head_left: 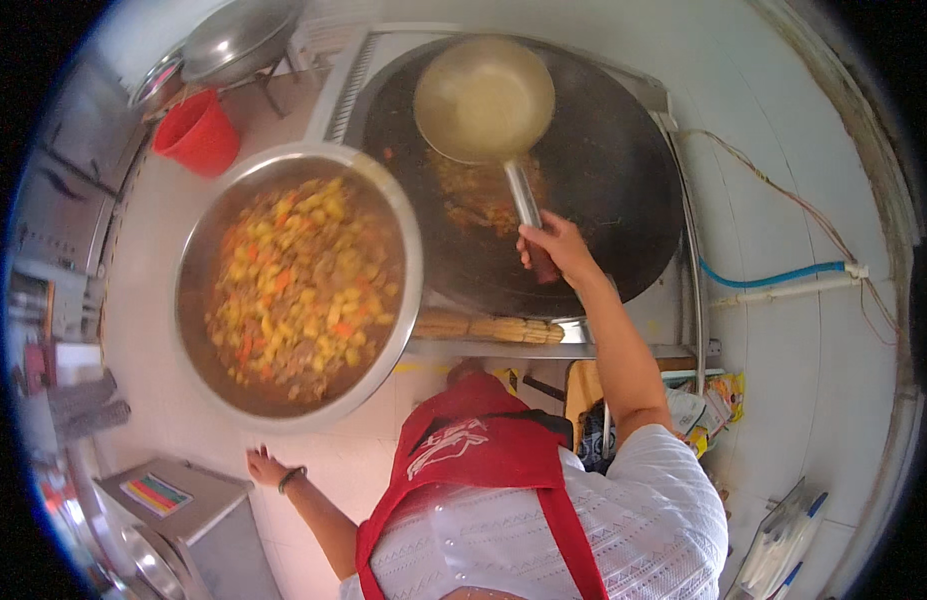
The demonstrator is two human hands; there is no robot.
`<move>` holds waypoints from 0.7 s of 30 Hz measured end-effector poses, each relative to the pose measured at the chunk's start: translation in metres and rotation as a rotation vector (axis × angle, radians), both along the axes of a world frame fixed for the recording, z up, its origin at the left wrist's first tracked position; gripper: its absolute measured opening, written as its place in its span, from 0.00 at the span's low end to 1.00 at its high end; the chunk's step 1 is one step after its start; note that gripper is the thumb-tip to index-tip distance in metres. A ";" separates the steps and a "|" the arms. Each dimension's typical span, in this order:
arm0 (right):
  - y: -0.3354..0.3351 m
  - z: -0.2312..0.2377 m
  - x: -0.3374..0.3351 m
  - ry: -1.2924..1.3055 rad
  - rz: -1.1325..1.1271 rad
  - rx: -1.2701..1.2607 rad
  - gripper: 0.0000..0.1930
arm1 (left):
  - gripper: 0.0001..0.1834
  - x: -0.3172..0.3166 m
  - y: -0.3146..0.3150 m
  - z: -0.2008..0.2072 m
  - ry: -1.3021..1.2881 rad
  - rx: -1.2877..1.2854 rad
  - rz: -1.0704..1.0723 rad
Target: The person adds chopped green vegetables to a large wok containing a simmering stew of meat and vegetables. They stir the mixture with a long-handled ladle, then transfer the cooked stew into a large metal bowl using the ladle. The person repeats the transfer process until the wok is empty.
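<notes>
My right hand (558, 248) is closed around the dark grip of a round metal scoop (483, 85). The scoop's bowl is over the far part of a large black wok (613, 200), with some pale liquid seemingly inside it. Reddish-brown food residue (473, 195) lies in the wok below. Left of the wok is a big steel basin (411, 270) holding a cooked mix of diced yellow pieces, orange carrot and brown meat (298, 290). My left hand (267, 466) hangs low beyond the basin's near rim, fingers loosely apart and nothing visible in them.
A red plastic bucket (197, 133) and a lidded metal pot (238, 40) stand at the far left. A grey metal cabinet (183, 505) is beside my left arm. A bamboo-like bundle (488, 328) lies along the stove's front. Blue hose (773, 280) runs along the right wall.
</notes>
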State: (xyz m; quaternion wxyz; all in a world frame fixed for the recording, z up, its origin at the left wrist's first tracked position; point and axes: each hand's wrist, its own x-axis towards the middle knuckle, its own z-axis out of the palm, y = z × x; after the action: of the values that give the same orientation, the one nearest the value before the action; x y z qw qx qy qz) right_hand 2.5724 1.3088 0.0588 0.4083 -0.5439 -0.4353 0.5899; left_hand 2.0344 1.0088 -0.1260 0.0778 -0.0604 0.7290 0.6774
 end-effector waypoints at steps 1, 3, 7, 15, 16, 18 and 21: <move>0.014 -0.032 0.032 -0.106 -0.040 -0.135 0.11 | 0.23 0.002 0.004 -0.001 -0.018 -0.011 0.035; 0.049 -0.079 0.078 -0.270 -0.094 -0.350 0.11 | 0.23 -0.020 -0.022 -0.030 -0.001 -0.167 0.041; 0.114 -0.153 0.168 -0.735 -0.121 -0.552 0.09 | 0.20 -0.014 -0.064 -0.054 0.215 -0.676 -0.017; 0.177 -0.258 0.217 -1.733 -0.264 -0.464 0.10 | 0.28 0.032 -0.164 -0.001 -0.049 -1.012 0.200; 0.183 -0.284 0.228 -1.767 -0.330 -0.394 0.10 | 0.29 0.039 -0.156 0.007 -0.123 -1.107 0.125; 0.198 -0.309 0.203 -1.731 -0.333 -0.201 0.08 | 0.31 0.038 -0.164 0.033 -0.222 -1.073 0.205; 0.212 -0.332 0.134 -1.353 -0.334 -0.280 0.09 | 0.31 0.063 -0.144 0.030 -0.092 -0.977 0.194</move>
State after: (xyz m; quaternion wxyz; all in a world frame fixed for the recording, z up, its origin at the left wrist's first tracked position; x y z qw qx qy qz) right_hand 2.7063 1.5212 -0.2728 0.0600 -0.8977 -0.4242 0.1027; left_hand 2.0970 0.8648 -0.0963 0.0094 -0.1869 0.9479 0.2576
